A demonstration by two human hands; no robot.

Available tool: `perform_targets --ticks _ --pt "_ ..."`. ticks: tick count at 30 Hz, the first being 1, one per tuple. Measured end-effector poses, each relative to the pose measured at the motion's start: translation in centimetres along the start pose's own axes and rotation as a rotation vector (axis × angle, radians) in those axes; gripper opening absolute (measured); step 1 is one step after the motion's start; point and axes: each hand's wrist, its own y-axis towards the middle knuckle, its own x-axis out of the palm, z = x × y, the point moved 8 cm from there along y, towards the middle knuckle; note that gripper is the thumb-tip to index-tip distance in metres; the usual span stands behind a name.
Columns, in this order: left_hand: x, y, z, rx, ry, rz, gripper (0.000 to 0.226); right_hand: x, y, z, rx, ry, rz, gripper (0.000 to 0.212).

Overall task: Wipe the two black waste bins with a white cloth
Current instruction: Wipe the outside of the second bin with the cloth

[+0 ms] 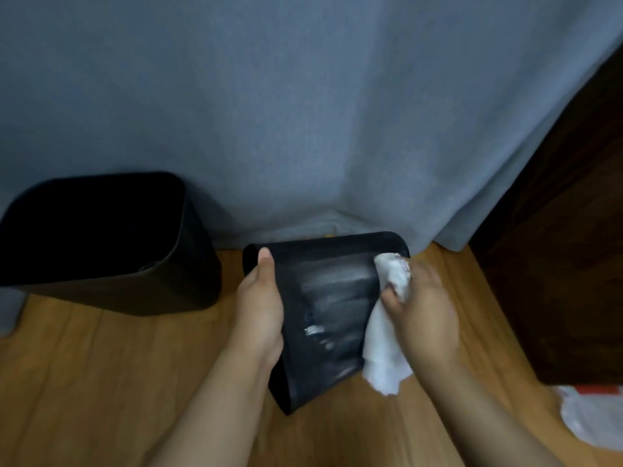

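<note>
A black waste bin (328, 311) lies tipped over the wooden floor in the middle, its side facing up with pale wipe streaks on it. My left hand (259, 305) grips its left edge, thumb on top. My right hand (421, 308) holds a crumpled white cloth (387, 352) against the bin's right side; part of the cloth hangs below my fingers. A second black waste bin (101, 244) stands upright at the left, open top toward me, untouched.
A grey-blue curtain (303, 112) hangs behind both bins down to the floor. A dark wooden cabinet (566, 247) stands at the right. A white plastic bag with red print (593, 419) lies on the floor at the lower right.
</note>
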Motion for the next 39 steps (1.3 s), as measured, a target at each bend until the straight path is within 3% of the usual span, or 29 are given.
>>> perform_targets --ticks 2,7,9,12,14,18,21,23,25,27,29,32,34,38,39 --pt "0.4 -0.2 0.1 0.005 0.004 -0.012 0.044 0.3 -0.6 -0.8 -0.014 -0.022 -0.033 0.044" --pt "-0.3 0.5 0.0 -0.005 0.053 0.039 0.046 2.4 -5.3 -10.5 -0.473 0.05 -0.261 0.059" --pt "-0.7 0.6 -0.1 -0.007 0.043 0.041 0.05 2.1 -4.2 -8.1 -0.407 0.029 -0.198 0.057" --pt "-0.8 0.3 -0.2 -0.011 -0.003 0.046 0.045 -0.1 -0.8 -0.6 -0.068 0.031 -0.055 0.033" --pt "-0.4 0.0 0.0 0.003 -0.007 0.032 0.042 -0.4 -0.1 1.7 0.07 -0.061 -0.059 0.029" --pt "-0.4 0.3 0.2 0.012 0.006 0.062 0.046 0.8 -3.2 -6.2 -0.239 0.087 -0.137 0.051" --pt "-0.8 0.8 0.0 0.009 0.033 0.07 0.05 2.3 -4.9 -8.6 -0.448 0.017 -0.188 0.054" --pt "-0.7 0.7 0.0 0.006 0.032 0.065 0.045 2.5 -3.4 -5.4 -0.348 0.065 -0.129 0.049" --pt "-0.4 0.5 0.0 0.005 0.042 0.034 0.043 1.0 -1.4 -1.2 -0.137 0.147 0.048 0.031" --pt "-0.3 0.4 -0.1 0.014 0.037 0.026 0.043 -0.5 0.2 1.6 0.048 0.028 0.073 0.02" --pt "-0.3 0.3 -0.1 0.028 0.049 0.033 0.044 -0.4 0.2 0.8 0.049 -0.025 -0.025 0.027" --pt "-0.6 0.6 0.0 0.042 0.057 0.062 0.044 0.7 -2.4 -5.1 -0.23 0.074 -0.112 0.048" --pt "-1.0 0.8 0.0 0.031 0.057 0.078 0.044 2.0 -2.9 -5.7 -0.308 0.043 -0.157 0.05" --pt "-0.9 0.7 -0.1 0.013 0.039 0.054 0.044 0.4 1.4 0.5 -0.076 -0.01 0.079 0.017" --pt "-0.9 0.7 -0.2 0.016 0.03 0.053 0.044 0.3 2.6 2.4 0.015 0.016 0.125 0.021"
